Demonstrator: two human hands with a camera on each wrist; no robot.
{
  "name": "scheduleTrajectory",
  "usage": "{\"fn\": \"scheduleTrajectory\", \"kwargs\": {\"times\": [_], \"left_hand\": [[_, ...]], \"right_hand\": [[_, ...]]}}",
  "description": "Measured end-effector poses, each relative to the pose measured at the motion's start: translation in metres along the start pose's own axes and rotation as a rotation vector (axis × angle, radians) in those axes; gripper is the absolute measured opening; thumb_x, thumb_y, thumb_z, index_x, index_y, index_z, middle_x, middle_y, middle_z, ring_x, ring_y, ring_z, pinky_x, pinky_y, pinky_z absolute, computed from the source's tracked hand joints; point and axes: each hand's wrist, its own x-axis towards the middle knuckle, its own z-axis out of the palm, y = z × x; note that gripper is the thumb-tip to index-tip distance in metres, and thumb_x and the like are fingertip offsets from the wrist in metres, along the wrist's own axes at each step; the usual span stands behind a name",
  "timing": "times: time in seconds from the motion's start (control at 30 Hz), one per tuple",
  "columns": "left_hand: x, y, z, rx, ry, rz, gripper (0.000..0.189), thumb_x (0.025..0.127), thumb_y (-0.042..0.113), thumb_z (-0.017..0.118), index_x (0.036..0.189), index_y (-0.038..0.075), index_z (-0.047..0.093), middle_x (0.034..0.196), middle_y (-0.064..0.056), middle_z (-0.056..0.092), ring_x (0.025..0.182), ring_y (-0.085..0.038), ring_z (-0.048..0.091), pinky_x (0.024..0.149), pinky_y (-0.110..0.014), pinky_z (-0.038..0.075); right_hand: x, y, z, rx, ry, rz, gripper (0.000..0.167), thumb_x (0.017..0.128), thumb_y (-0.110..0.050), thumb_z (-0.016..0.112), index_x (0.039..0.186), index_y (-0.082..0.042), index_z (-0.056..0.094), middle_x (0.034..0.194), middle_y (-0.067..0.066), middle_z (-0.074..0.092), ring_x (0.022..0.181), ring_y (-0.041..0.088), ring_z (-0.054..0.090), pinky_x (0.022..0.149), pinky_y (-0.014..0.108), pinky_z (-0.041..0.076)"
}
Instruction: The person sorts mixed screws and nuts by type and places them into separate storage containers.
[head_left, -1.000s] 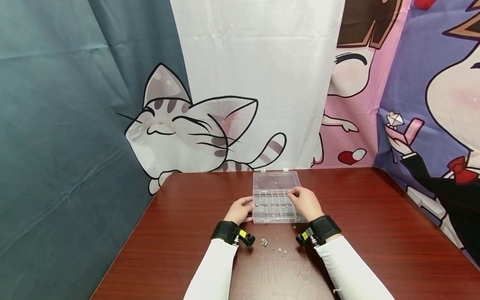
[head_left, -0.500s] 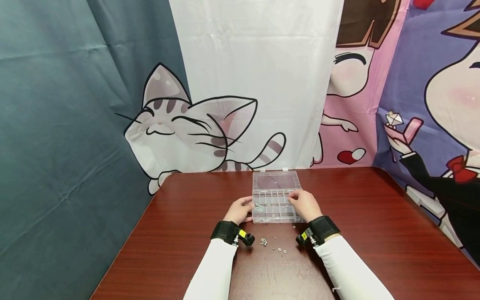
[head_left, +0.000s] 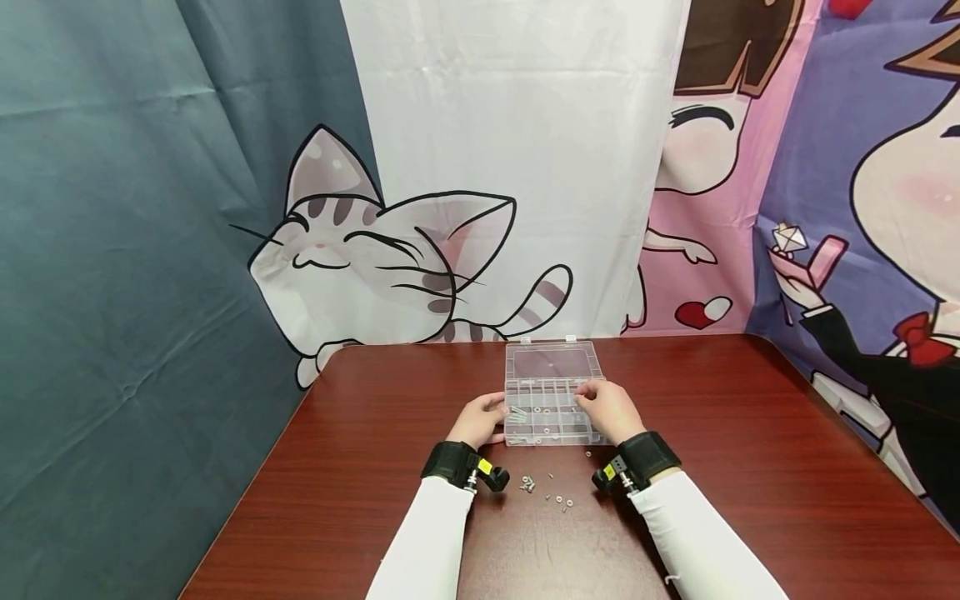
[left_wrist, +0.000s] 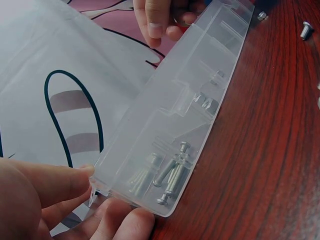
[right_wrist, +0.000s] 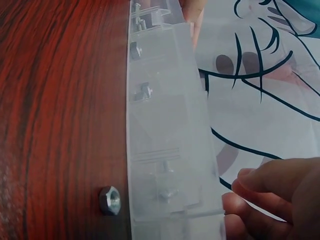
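Observation:
A clear plastic compartment box (head_left: pixel 561 421) stands on the table with its lid (head_left: pixel 553 362) raised behind it. My left hand (head_left: pixel 477 421) grips the box's left end, thumb on the upper edge and fingers beneath in the left wrist view. Long screws (left_wrist: pixel 172 175) fill the compartment nearest that hand, with nuts (left_wrist: pixel 205 102) farther along. Over the right side of the box, my right hand (head_left: pixel 611 410) has its thumb and fingers bent close together. In the right wrist view its fingertips (right_wrist: pixel 245 175) are partly behind the box edge; whether they pinch something small is hidden.
In front of the box lies a small pile of hardware (head_left: pixel 528 484), with a few loose nuts (head_left: pixel 569 503) to its right. One nut (right_wrist: pixel 110 200) sits close to the box's front wall. Printed cloth (head_left: pixel 517 167) hangs behind the wooden table (head_left: pixel 337 500).
My right hand has lowered slightly toward the compartments, then stayed nearly still. The left hand and the box have not visibly moved.

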Motion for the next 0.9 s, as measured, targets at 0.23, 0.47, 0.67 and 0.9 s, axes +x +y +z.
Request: {"fn": "scheduleTrajectory", "kwargs": {"times": [0.23,0.47,0.67,0.9], "left_hand": [[0.0,0.0,0.0,0.002,0.002,0.002,0.043,0.101,0.012,0.056,0.143,0.003,0.052,0.133,-0.017,0.06,0.102,-0.023,0.065,0.069,-0.033,0.059],[0.0,0.0,0.0,-0.012,-0.003,0.002,0.042,0.102,0.012,0.055,0.143,0.003,0.052,0.129,-0.014,0.062,0.099,-0.022,0.066,0.072,-0.034,0.059],[0.002,-0.002,0.0,-0.011,0.001,0.011,0.041,0.102,0.012,0.055,0.142,0.003,0.053,0.126,-0.014,0.063,0.098,-0.022,0.066,0.072,-0.034,0.059],[0.004,-0.006,0.0,-0.01,0.007,0.018,0.041,0.101,0.011,0.057,0.141,0.003,0.053,0.129,-0.015,0.061,0.103,-0.022,0.065,0.072,-0.035,0.059]], "right_hand": [[-0.002,-0.01,-0.005,-0.02,-0.057,-0.079,0.013,0.092,-0.02,0.07,0.096,-0.01,0.076,0.088,0.003,0.07,0.075,0.017,0.058,0.069,0.037,0.048],[-0.017,-0.038,-0.009,-0.052,-0.288,-0.304,0.01,0.09,-0.018,0.071,0.096,-0.01,0.074,0.08,-0.007,0.065,0.072,0.009,0.056,0.066,0.031,0.048],[-0.034,-0.061,-0.006,-0.113,-0.472,-0.422,0.016,0.084,-0.022,0.076,0.095,-0.013,0.071,0.08,-0.011,0.062,0.072,0.008,0.056,0.065,0.03,0.047],[-0.047,-0.07,0.008,-0.154,-0.585,-0.475,0.016,0.075,-0.016,0.079,0.075,-0.02,0.063,0.066,-0.014,0.056,0.06,0.002,0.049,0.057,0.024,0.043]]}}
